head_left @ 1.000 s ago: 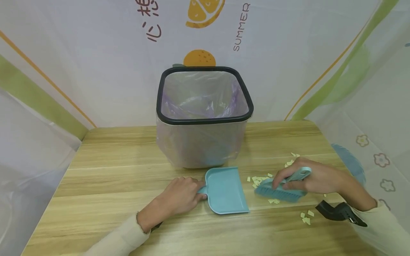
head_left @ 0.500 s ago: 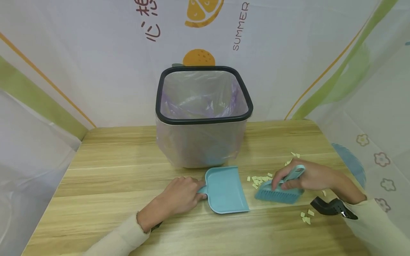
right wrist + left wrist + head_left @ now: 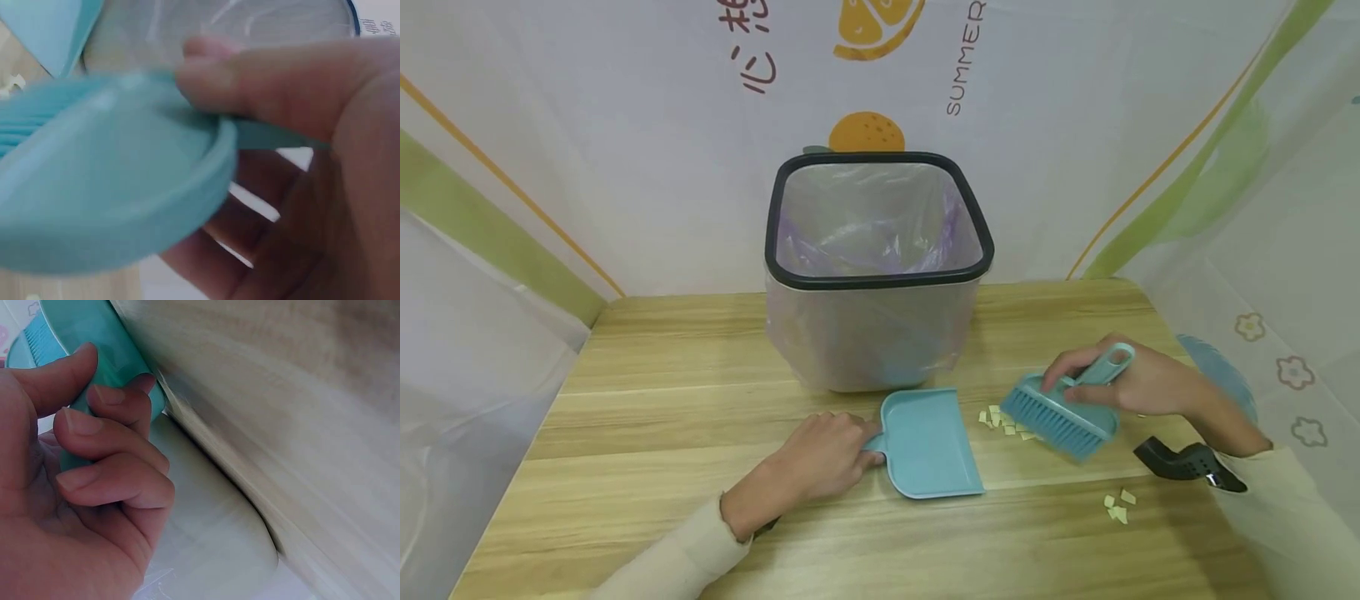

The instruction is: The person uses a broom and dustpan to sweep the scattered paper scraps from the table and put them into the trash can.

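My left hand (image 3: 827,457) grips the short handle of a light-blue dustpan (image 3: 929,443), which lies on the wooden table with its straight edge facing right. In the left wrist view, curled fingers (image 3: 115,447) wrap the dustpan's handle. My right hand (image 3: 1157,383) holds a matching blue hand brush (image 3: 1063,410) by its looped handle, tilted with the bristles down and toward me. Small pale-yellow paper scraps (image 3: 994,418) lie between brush and dustpan, partly hidden by the bristles. The brush head (image 3: 119,181) fills much of the right wrist view, with the thumb on top.
A bin (image 3: 880,333) with a black rim and clear liner stands behind the dustpan, close to its back edge. Several loose scraps (image 3: 1118,508) lie nearer the front right. A white printed curtain (image 3: 685,167) hangs behind and beside the table.
My right hand has raised the brush and moved it farther back on the table, turning its bristle side more toward me. The left hand and dustpan have stayed put.
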Action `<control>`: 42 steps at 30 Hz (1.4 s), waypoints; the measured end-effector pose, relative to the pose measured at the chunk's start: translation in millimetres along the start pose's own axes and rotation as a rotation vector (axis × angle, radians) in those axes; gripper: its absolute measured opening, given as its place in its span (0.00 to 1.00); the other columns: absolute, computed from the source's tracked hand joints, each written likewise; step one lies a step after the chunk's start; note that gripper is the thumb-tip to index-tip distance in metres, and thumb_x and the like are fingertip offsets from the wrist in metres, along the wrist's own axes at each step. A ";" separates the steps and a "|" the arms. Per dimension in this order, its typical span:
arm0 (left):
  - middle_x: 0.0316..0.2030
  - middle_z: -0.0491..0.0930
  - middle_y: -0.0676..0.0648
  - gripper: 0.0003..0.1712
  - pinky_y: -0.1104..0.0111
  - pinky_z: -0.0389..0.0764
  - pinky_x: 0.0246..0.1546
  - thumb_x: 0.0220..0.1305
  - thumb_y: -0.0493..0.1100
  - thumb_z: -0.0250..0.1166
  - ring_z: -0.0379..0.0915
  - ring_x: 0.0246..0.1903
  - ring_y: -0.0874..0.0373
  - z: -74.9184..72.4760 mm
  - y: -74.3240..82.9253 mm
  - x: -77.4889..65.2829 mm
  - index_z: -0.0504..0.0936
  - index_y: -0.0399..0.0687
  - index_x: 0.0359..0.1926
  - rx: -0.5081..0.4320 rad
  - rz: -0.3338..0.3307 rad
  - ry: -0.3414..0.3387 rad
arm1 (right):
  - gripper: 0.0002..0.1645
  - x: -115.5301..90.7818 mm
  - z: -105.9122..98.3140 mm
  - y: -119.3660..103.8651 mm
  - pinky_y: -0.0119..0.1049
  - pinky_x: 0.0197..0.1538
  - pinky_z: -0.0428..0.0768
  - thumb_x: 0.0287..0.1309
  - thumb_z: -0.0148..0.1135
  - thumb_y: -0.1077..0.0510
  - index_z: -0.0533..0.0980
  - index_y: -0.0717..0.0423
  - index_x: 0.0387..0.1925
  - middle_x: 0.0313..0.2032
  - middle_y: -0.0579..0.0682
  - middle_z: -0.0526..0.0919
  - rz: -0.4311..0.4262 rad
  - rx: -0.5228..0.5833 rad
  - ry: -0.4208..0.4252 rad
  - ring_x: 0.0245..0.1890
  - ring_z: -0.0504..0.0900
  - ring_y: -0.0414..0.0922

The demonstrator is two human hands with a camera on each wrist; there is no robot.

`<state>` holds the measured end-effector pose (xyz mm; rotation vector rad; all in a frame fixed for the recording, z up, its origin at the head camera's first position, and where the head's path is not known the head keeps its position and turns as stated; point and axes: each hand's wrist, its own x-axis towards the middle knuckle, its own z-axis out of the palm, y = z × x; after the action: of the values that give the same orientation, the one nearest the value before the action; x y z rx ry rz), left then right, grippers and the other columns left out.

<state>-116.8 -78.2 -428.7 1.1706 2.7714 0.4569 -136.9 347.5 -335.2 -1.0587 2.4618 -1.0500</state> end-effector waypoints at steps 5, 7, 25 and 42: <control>0.29 0.79 0.53 0.12 0.57 0.76 0.27 0.75 0.50 0.73 0.68 0.25 0.60 -0.5 0.8 0.5 0.85 0.46 0.47 0.004 -0.011 -0.008 | 0.16 -4.3 2.3 -7.0 0.38 0.33 0.84 0.62 0.72 0.70 0.87 0.47 0.44 0.41 0.45 0.92 0.126 -0.222 0.210 0.33 0.85 0.37; 0.29 0.79 0.53 0.12 0.57 0.76 0.26 0.75 0.49 0.73 0.69 0.25 0.60 -1.0 1.0 0.5 0.85 0.45 0.47 0.001 -0.011 -0.010 | 0.14 -5.0 7.0 -7.4 0.36 0.30 0.82 0.60 0.73 0.69 0.87 0.49 0.43 0.39 0.46 0.92 0.176 -0.328 0.253 0.28 0.82 0.35; 0.27 0.77 0.54 0.11 0.58 0.76 0.25 0.75 0.49 0.73 0.69 0.24 0.60 -2.6 0.9 1.0 0.84 0.46 0.44 -0.007 0.003 -0.009 | 0.07 20.4 53.3 -8.5 0.35 0.23 0.76 0.59 0.67 0.66 0.87 0.58 0.39 0.20 0.39 0.85 0.244 -0.447 0.352 0.19 0.78 0.35; 0.30 0.83 0.50 0.12 0.56 0.80 0.26 0.74 0.48 0.73 0.74 0.24 0.58 -1.4 2.1 4.0 0.87 0.44 0.46 0.043 0.008 -0.015 | 0.11 19.1 57.0 -20.3 0.32 0.22 0.58 0.53 0.71 0.68 0.87 0.56 0.40 0.16 0.28 0.53 0.171 -0.544 0.348 0.17 0.49 0.29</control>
<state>-118.4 -74.3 -426.7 1.1890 2.7787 0.3896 -112.0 294.8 -360.2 -0.8217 3.1656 -0.5542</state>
